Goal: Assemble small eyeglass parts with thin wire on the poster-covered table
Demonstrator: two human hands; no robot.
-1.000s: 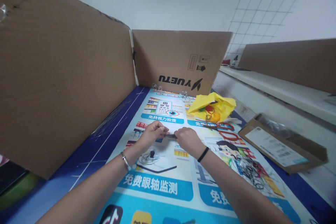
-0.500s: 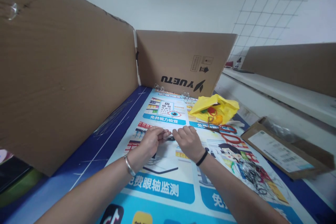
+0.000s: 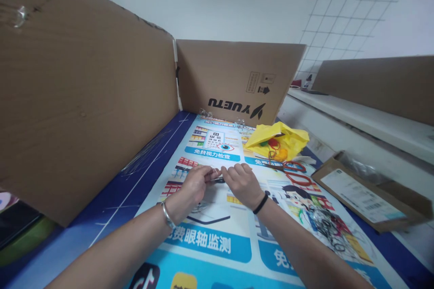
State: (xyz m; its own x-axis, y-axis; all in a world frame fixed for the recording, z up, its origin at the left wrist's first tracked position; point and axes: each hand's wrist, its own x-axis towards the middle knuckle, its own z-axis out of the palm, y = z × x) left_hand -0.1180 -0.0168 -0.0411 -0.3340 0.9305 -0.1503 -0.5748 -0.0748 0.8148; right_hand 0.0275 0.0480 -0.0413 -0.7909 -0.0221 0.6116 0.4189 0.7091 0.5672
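Note:
My left hand (image 3: 193,184) and my right hand (image 3: 240,182) meet above a printed poster mat (image 3: 210,244), fingers pinched on a small dark thin piece (image 3: 217,180) held between them. I cannot make out exactly what the piece is. A metal bangle is on my left wrist, a black band on my right. Under my hands a thin dark arm-like strip (image 3: 207,218) and some wire bits lie on the mat.
Cardboard walls stand at left (image 3: 84,99) and behind (image 3: 237,79). A yellow bag (image 3: 278,140) with red and orange loops lies at the back right. A tangle of thin wire frames (image 3: 325,223) rests on the right. An open cardboard box (image 3: 369,194) sits further right.
The view has shifted slightly. My hands stay together over the same spot, with small finger movements on the dark piece.

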